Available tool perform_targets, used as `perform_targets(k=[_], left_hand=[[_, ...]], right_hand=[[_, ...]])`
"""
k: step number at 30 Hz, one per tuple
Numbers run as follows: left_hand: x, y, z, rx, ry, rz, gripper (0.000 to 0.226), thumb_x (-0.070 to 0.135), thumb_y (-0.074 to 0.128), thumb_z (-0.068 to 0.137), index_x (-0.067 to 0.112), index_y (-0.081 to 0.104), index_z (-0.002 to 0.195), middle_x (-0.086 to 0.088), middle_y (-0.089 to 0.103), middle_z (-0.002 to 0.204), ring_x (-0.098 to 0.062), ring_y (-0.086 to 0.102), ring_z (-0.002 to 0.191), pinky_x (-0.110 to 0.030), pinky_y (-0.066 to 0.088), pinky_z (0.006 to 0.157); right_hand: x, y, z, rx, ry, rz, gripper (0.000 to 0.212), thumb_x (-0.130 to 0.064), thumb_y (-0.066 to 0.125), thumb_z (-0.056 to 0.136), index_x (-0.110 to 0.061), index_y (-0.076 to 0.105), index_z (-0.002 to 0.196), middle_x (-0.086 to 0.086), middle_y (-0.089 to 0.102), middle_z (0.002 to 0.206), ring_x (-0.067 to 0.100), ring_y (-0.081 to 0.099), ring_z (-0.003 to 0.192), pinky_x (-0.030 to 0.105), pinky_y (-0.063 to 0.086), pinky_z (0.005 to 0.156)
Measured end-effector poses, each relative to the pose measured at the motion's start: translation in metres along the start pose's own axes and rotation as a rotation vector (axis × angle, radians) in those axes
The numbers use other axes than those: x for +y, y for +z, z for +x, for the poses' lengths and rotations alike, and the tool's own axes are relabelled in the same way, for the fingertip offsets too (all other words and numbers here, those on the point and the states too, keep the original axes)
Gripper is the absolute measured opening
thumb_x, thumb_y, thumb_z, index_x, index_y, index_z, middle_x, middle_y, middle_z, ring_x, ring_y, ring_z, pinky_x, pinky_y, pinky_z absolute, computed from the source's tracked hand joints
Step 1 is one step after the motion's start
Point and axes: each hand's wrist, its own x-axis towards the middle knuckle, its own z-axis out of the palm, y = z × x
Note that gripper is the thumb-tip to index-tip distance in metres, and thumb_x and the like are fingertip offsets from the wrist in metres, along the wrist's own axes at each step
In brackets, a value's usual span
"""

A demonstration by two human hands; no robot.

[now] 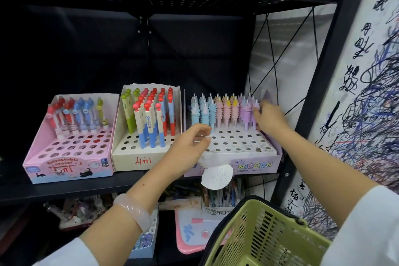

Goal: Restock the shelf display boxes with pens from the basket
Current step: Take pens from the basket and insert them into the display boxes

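The lilac "Unicorn" display box stands at the right end of the black shelf; blue, pink and purple unicorn pens fill its back rows and the front holes are bare. My right hand reaches to the box's back right corner, where its fingertips pinch a purple unicorn pen standing in the row. My left hand hovers over the box's front left corner with loosely curled fingers and nothing visible in it. The green basket sits at the lower right under my right arm; no pens show inside it.
A pink eraser-pen box and a cream pen box stand left of the unicorn box, both part filled. A white paper tag hangs off the unicorn box's front. The shelf post and a scribbled board close the right side.
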Motion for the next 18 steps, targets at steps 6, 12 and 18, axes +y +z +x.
perform_targets(k=[6,12,18], left_hand=[[0.011,0.006,-0.02,0.037,0.05,-0.091,0.022,0.012,0.048,0.095,0.03,0.056,0.104,0.014,0.06,0.11,-0.002,0.054,0.108,-0.014,0.042,0.092],[0.006,0.047,-0.073,-0.122,0.096,-0.233,0.027,0.008,0.049,0.094,0.032,0.061,0.096,0.016,0.066,0.096,-0.004,0.062,0.096,-0.015,0.046,0.085],[-0.053,0.106,-0.116,-0.327,-0.115,-0.075,0.018,0.009,0.05,0.094,0.025,0.057,0.099,0.003,0.062,0.104,-0.017,0.058,0.107,-0.028,0.045,0.095]], right_hand=[[-0.006,-0.008,-0.028,0.076,-0.062,0.092,0.035,-0.013,0.048,0.093,-0.001,0.045,0.126,0.018,0.062,0.096,0.034,0.059,0.087,0.031,0.043,0.07],[-0.011,-0.018,-0.118,-0.145,-0.367,0.399,0.014,-0.015,0.048,0.094,-0.019,0.059,0.103,-0.012,0.064,0.073,0.001,0.057,0.054,0.015,0.048,0.057],[0.074,0.044,-0.211,-0.533,-0.242,0.119,0.013,-0.014,0.051,0.093,-0.013,0.063,0.097,-0.001,0.067,0.079,0.008,0.06,0.069,0.022,0.044,0.066]])
